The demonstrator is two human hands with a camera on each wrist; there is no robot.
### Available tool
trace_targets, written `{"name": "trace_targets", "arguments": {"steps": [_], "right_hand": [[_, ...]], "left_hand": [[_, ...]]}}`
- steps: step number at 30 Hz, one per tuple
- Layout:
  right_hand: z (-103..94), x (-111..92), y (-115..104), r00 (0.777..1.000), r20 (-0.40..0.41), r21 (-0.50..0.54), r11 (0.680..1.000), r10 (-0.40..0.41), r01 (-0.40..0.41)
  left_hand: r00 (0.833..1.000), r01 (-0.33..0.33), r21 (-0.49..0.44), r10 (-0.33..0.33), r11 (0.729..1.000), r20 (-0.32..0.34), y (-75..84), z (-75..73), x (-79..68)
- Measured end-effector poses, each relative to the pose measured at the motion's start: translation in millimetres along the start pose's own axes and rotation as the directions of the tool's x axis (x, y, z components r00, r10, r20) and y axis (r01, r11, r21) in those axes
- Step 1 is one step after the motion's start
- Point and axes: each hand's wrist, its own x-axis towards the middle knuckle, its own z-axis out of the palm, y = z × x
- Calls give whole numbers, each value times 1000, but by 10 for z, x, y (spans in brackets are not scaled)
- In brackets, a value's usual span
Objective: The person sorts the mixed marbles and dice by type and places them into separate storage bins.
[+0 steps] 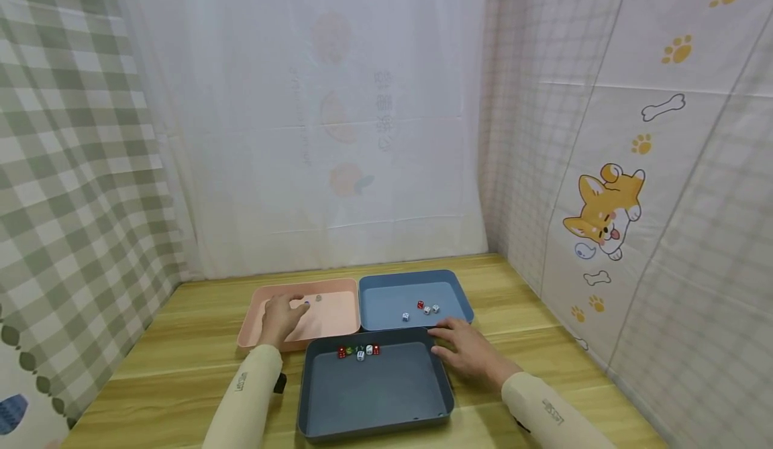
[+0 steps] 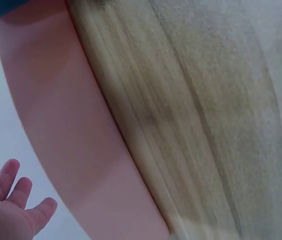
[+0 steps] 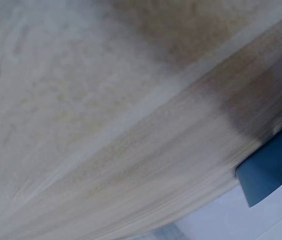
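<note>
My left hand [image 1: 281, 316] reaches over the pink tray [image 1: 338, 327], its fingers spread in the left wrist view. Near the fingertips lie a small blue-marked die [image 1: 306, 303] and a pale die [image 1: 319, 298]. My right hand [image 1: 468, 348] is by the near right corner of the blue tray [image 1: 377, 301], fingers loosely extended; in the right wrist view a finger overlaps that tray's edge. Inside the blue tray sit a red die [image 1: 420, 305] and several white dice [image 1: 427, 310]. The dark grey tray [image 1: 374, 395] holds red, green and white dice [image 1: 360, 356] along its far side.
The three trays stand close together on a wood-patterned table [image 1: 153, 368], the dark grey one nearest me. A white curtain [image 1: 253, 133] hangs behind, with a green checked cloth [image 1: 72, 154] at left and a dog-printed cloth [image 1: 610, 207] at right.
</note>
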Motion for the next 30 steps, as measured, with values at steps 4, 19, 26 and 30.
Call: {"name": "trace_targets", "arguments": {"steps": [4,19,26,30], "right_hand": [[-18,4,-1,1000,1,-1,1000,-7,7],[-24,22,-8,1000,2,7,1000,-6,6],[-23,25,3,1000,6,15,1000,2,-2],[-13,26,-2,1000,13,21,1000,6,-6]], "left_hand": [[999,-35,-35,36,999,12,62,-2,-9],[982,-160,-150,172,976,72,179,124,-110],[976,-178,-131,192,975,102,226,207,-193],[969,-206,-98,217,974,115,226,239,-274]]}}
